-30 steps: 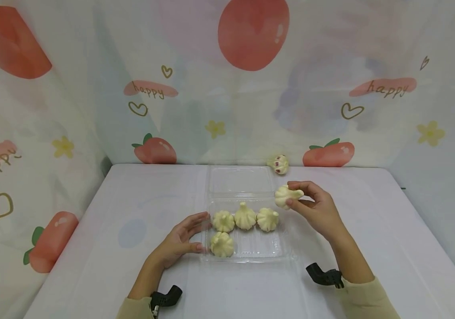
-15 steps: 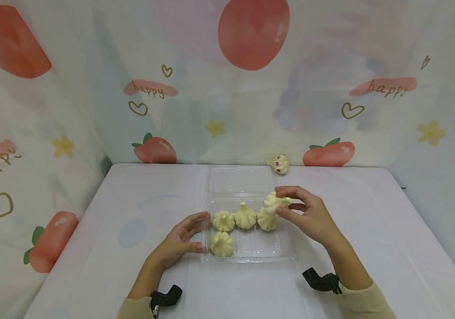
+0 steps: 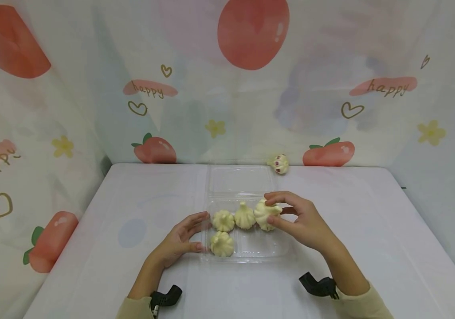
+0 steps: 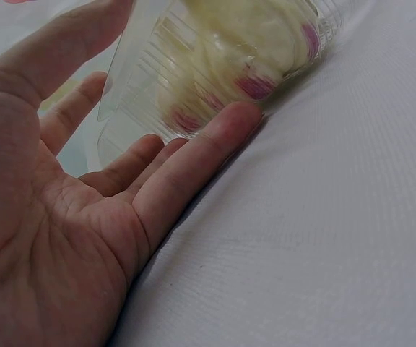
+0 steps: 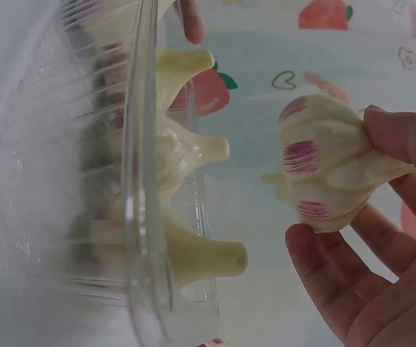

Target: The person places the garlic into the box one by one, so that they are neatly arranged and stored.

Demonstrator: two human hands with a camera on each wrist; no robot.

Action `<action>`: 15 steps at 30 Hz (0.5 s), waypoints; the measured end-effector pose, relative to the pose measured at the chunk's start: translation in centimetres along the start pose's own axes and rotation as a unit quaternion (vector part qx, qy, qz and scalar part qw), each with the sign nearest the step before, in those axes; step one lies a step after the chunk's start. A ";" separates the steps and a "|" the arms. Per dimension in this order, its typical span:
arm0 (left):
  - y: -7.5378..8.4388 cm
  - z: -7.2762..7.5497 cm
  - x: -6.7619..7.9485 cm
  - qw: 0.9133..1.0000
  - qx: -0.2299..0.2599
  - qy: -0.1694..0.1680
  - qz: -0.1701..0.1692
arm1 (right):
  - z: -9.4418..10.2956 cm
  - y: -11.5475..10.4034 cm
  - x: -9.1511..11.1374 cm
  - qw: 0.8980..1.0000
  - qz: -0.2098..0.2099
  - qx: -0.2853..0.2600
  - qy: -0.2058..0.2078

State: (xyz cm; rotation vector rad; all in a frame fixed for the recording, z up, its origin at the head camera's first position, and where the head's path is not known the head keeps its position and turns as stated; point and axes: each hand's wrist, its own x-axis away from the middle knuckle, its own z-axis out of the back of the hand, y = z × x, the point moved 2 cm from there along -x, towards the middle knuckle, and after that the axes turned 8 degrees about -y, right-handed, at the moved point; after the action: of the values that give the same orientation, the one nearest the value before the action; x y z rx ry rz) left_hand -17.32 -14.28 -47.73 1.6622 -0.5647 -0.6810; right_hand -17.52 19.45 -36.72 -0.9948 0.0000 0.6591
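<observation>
My right hand (image 3: 307, 221) pinches a pale garlic bulb (image 5: 323, 163) with purple streaks between thumb and fingertips, its stem pointing back toward the palm. It hangs above the clear plastic box (image 3: 257, 248), overlapping the right bulb of the back row in the head view. Inside the box, three bulbs make up the back row, including the middle garlic bulb (image 3: 245, 216); another garlic bulb (image 3: 222, 244) sits at the front left. My left hand (image 3: 179, 237) rests against the box's left side with fingers spread, and its thumb (image 4: 230, 130) lies along the wall.
The box's clear lid (image 3: 241, 180) lies folded back behind it. One more garlic bulb (image 3: 280, 164) with purple patches lies at the table's back edge, close to the patterned backdrop (image 3: 251, 110). White cloth covers the table (image 3: 351, 212).
My right hand has carried the garlic bulb left and toward me, from beside the box's back right corner to over the back row. The left hand has stayed in place.
</observation>
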 end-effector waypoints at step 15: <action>0.0 0.0 0.0 1.000 0.010 0.000 0.005 | -1.6 -0.6 -0.2 0.998 0.030 0.028 -0.055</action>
State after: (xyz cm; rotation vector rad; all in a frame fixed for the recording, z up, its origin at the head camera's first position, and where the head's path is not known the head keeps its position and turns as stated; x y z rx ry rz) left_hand -17.37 -14.27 -47.76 1.6766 -0.5803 -0.6700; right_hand -16.87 17.91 -37.07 -0.9058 -0.0491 0.7649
